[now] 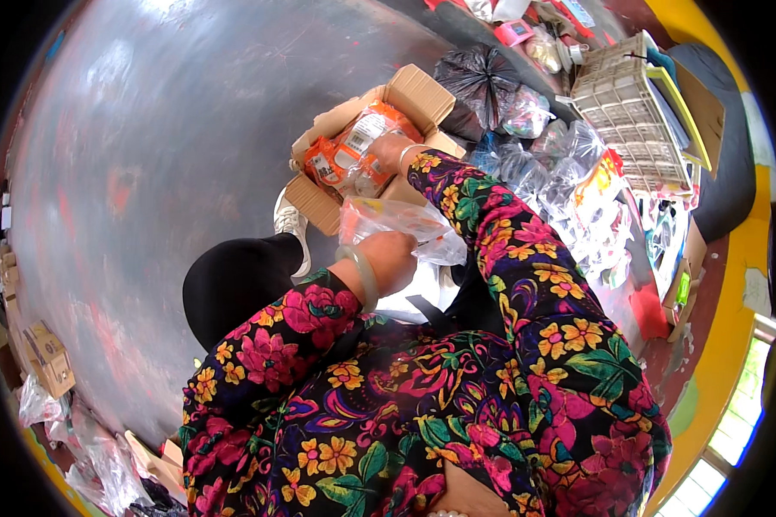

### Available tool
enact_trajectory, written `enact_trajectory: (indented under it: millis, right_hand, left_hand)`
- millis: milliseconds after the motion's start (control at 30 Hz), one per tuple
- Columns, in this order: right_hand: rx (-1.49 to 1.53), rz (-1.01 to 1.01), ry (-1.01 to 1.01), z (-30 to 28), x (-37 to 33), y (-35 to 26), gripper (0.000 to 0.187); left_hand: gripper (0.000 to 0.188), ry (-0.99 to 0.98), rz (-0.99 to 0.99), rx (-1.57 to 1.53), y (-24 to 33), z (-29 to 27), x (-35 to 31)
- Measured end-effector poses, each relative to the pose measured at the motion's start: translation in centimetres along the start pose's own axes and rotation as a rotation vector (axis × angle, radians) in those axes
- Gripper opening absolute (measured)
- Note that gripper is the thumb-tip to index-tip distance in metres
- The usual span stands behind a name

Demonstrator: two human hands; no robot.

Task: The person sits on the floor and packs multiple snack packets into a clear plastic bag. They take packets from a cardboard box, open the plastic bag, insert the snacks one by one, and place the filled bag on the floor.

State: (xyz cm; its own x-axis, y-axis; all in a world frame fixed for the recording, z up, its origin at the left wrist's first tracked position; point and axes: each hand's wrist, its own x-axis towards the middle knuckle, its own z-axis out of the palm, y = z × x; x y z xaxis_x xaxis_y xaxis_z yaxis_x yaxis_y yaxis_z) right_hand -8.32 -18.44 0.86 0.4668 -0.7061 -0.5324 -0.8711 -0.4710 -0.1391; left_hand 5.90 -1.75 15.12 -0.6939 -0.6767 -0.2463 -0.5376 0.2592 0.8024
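A cardboard box [314, 205] with its flaps folded out stands on the floor in front of me. Orange plastic packages [343, 153] with white printed labels fill it. My right hand [391, 152] reaches over the box, its fingers closed at the edge of an orange package; the fingertips are partly hidden. Closer to my body, my left hand [388, 260] is closed in a fist around the edge of a clear plastic bag [440, 245]. That bag spreads to the right, below the box and under my right forearm.
Right of the box lie a tied black bag [477, 82] and a heap of clear bags [569, 189]. A pale woven basket [625, 112] holding flat items stands beyond. My shoe [290, 226] is beside the box. Small cardboard boxes [49, 358] sit at the far left.
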Motion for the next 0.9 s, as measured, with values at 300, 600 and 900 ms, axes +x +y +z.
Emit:
enact_trajectory:
  millis: [300, 600, 900]
  right_hand:
    - [-0.117, 0.04, 0.032, 0.6, 0.6, -1.5, 0.03]
    - [-0.342, -0.055, 0.005, 1.6, -0.4, -0.2, 0.03]
    - [-0.275, -0.018, 0.075, 1.2, -1.3, -0.3, 0.028]
  left_hand:
    - [0.02, -0.062, -0.048, -0.03, 0.0, -0.5, -0.1]
    - [0.018, -0.049, -0.052, -0.037, 0.2, -0.5, -0.2]
    - [0.016, -0.02, -0.011, -0.038, -0.3, -0.3, -0.3]
